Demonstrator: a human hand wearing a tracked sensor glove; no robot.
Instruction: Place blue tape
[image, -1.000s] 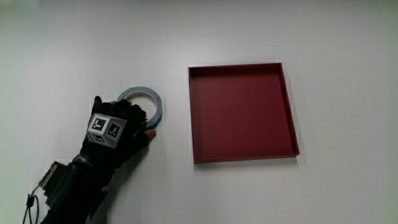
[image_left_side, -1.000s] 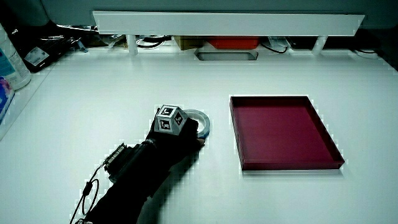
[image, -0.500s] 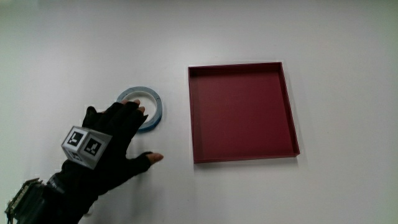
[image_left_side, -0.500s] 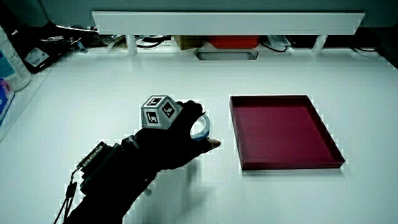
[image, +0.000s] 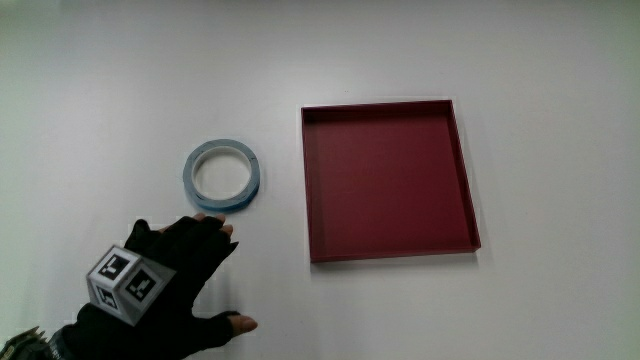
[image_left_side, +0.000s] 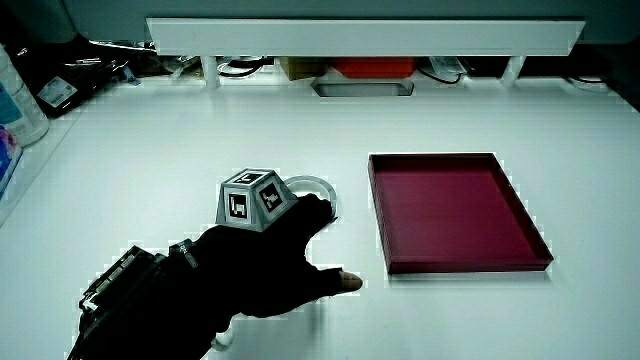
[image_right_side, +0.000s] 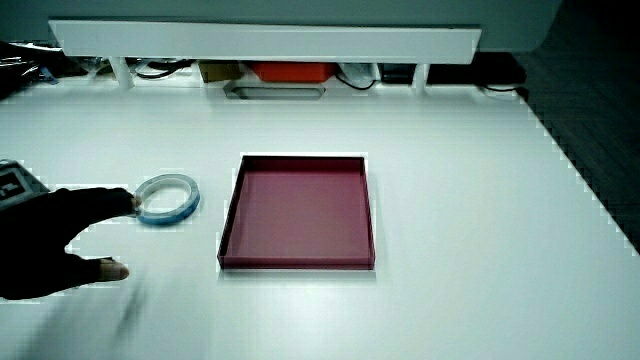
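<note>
The blue tape (image: 223, 176) is a pale blue ring lying flat on the white table beside the dark red tray (image: 388, 180). In both side views the tape (image_right_side: 167, 199) shows on the table; in a side view the hand hides most of the tape (image_left_side: 318, 186). The gloved hand (image: 175, 275) hovers nearer to the person than the tape, fingers spread and holding nothing. The hand (image_left_side: 265, 265) carries its patterned cube on its back. The hand (image_right_side: 55, 242) points toward the tape, with its fingertips close to the ring's rim.
The red tray (image_left_side: 455, 210) is shallow and holds nothing, and the tray (image_right_side: 298, 210) shows in both side views. A low white partition (image_left_side: 365, 38) runs along the table's edge farthest from the person, with cables and boxes under it. Bottles (image_left_side: 15, 95) stand at the table's corner.
The hand has let go of the blue tape and drawn back toward the person with fingers spread. The tape stays on the table beside the tray.
</note>
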